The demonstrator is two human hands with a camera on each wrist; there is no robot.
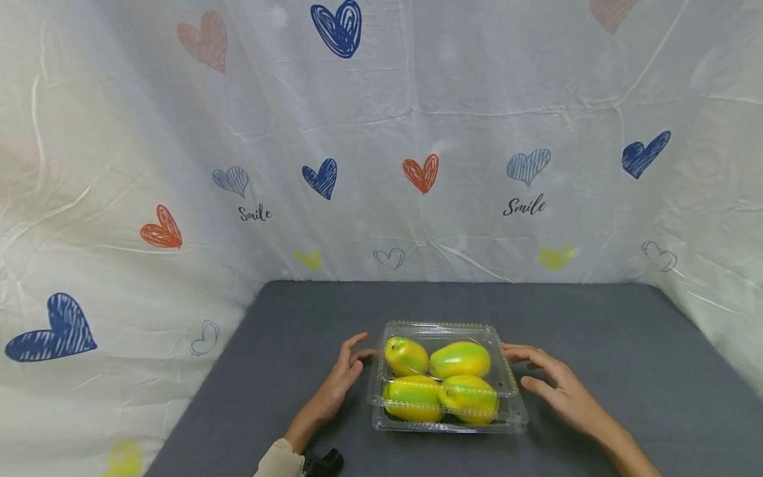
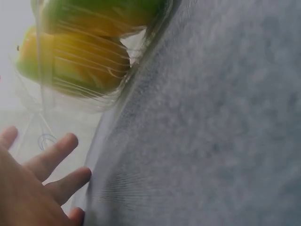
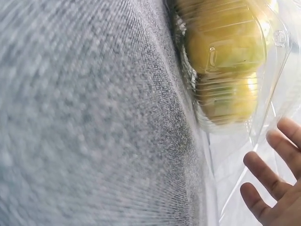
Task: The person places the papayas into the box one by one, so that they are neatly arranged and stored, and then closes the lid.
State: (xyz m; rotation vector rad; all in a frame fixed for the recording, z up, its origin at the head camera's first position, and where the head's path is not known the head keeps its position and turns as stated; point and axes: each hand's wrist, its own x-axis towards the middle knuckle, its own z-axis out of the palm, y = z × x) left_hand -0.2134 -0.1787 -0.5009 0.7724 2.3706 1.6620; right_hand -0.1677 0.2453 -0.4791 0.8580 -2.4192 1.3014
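Note:
A clear plastic clamshell box (image 1: 512,424) sits on the dark grey tabletop with several yellow-green mangoes (image 1: 460,360) inside. Its lid lies over the fruit, and the lid's front edge shows a little above the base rim. On the box's left side is my left hand (image 1: 334,387), fingers spread and loosely extended, fingertips close to the lid's edge. My right hand (image 1: 560,391) is at the right side, its fingertips by the far right edge. Both wrist views show mangoes (image 2: 75,61) through the ribbed plastic wall, with the fingers (image 3: 263,172) relaxed and holding nothing.
Behind the table (image 1: 322,305) hangs a white curtain (image 1: 465,132) printed with hearts and "Smile" lettering, and it runs down the left and right sides too. A black strap or device (image 1: 324,462) is at the left wrist, beside a cream sleeve (image 1: 280,460).

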